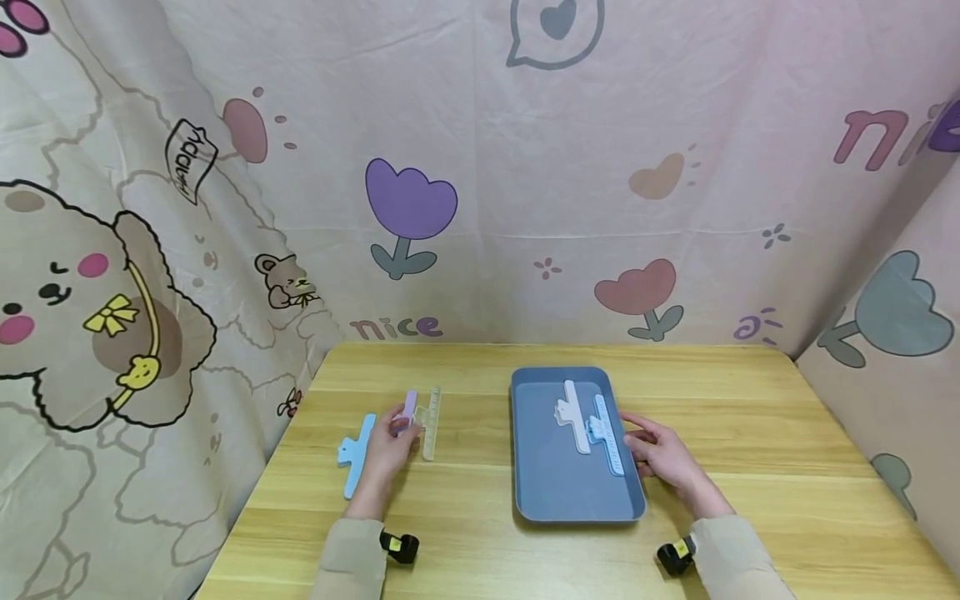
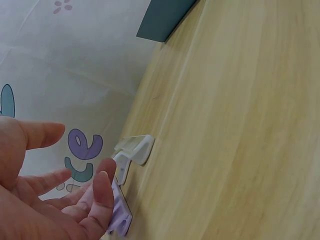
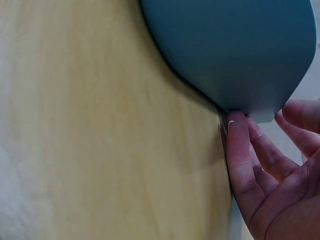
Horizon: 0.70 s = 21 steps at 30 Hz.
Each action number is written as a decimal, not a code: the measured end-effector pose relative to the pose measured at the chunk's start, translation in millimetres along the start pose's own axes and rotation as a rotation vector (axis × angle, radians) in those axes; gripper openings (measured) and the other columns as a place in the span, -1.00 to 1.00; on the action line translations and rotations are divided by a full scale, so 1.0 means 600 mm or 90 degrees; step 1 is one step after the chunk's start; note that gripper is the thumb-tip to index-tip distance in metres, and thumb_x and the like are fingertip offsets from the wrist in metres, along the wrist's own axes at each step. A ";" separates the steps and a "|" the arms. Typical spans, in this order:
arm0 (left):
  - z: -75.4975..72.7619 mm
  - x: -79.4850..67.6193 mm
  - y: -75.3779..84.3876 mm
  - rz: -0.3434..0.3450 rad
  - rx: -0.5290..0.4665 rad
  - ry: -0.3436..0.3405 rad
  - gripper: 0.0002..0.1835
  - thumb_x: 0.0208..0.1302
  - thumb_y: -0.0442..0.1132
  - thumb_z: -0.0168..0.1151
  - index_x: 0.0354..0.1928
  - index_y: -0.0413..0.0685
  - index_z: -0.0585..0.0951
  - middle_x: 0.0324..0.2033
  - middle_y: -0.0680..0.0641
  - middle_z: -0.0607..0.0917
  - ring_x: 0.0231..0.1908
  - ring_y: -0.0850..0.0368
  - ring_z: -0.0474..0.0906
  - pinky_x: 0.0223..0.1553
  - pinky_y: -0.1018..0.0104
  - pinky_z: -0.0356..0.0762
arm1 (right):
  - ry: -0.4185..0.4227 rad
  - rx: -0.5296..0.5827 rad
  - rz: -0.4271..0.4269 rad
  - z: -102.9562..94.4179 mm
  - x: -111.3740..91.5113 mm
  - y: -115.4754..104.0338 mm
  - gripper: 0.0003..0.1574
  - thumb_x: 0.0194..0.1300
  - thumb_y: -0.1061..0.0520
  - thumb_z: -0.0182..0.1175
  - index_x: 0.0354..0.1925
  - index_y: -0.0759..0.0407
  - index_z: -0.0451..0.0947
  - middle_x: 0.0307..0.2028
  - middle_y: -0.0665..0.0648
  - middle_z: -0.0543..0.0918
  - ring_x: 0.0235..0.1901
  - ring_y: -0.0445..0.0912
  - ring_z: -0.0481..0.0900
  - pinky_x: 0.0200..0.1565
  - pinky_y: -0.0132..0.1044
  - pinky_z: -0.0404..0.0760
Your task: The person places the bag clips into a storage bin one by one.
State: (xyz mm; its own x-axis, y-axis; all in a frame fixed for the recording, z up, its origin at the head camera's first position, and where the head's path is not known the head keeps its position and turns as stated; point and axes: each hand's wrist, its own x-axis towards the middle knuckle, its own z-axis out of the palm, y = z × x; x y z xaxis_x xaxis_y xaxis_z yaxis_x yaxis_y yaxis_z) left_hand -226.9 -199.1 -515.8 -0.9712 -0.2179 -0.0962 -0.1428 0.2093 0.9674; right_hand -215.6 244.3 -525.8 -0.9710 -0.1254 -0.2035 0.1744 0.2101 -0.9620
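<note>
On the left of the table, my left hand [image 1: 392,446] is over a purple clip [image 1: 410,403], partly covering it. In the left wrist view the fingers bend loosely beside the purple clip [image 2: 120,215], and the thumb stands apart. A clear clip with a ruler edge [image 1: 431,429] lies just right of that hand, a light blue clip [image 1: 358,457] to its left. My right hand [image 1: 670,457] touches the right side of a grey-blue tray [image 1: 555,507], its fingertips against the outer wall [image 3: 250,95]. Inside the tray lie a white clip [image 1: 574,421] and a blue ruler clip [image 1: 609,437].
The wooden table [image 1: 465,550] runs back to a printed cloth [image 1: 480,275], which also hangs at both sides. Small black cameras sit on the left wrist [image 1: 401,547] and right wrist [image 1: 677,557]. The tray has a raised rim.
</note>
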 end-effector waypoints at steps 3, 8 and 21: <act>0.000 0.003 -0.001 -0.008 0.001 -0.008 -0.34 0.32 -0.37 0.19 0.42 -0.33 0.21 0.16 -0.43 0.43 -0.05 -0.21 0.56 -0.25 0.22 0.65 | 0.000 -0.002 0.001 0.000 0.001 0.001 -0.35 0.50 0.23 0.03 0.47 0.22 0.15 0.12 0.49 0.45 -0.25 0.08 0.65 -0.33 -0.06 0.70; 0.002 0.006 0.000 -0.023 -0.016 -0.028 -0.33 0.37 -0.34 0.19 0.44 -0.27 0.18 0.17 -0.43 0.42 -0.17 -0.15 0.63 -0.39 0.22 0.66 | -0.002 0.001 0.001 -0.001 0.001 0.002 -0.35 0.50 0.22 0.02 0.47 0.22 0.15 0.12 0.49 0.45 -0.24 0.08 0.64 -0.32 -0.05 0.70; 0.021 0.017 0.000 -0.050 -0.066 -0.037 -0.44 0.34 -0.44 0.14 0.34 -0.40 0.27 -0.02 -0.35 0.53 -0.36 0.04 0.64 -0.44 0.28 0.64 | -0.002 -0.003 0.005 -0.001 0.002 0.002 -0.34 0.49 0.22 0.03 0.47 0.22 0.15 0.12 0.48 0.45 -0.23 0.08 0.64 -0.32 -0.04 0.71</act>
State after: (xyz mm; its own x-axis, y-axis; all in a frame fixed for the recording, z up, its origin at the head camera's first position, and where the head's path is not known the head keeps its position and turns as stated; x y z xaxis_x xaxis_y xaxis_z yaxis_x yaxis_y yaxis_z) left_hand -239.4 -189.4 -519.9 -0.9677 -0.1730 -0.1835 -0.2015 0.0928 0.9751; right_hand -216.4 244.8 -527.1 -0.9693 -0.1261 -0.2112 0.1810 0.2158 -0.9595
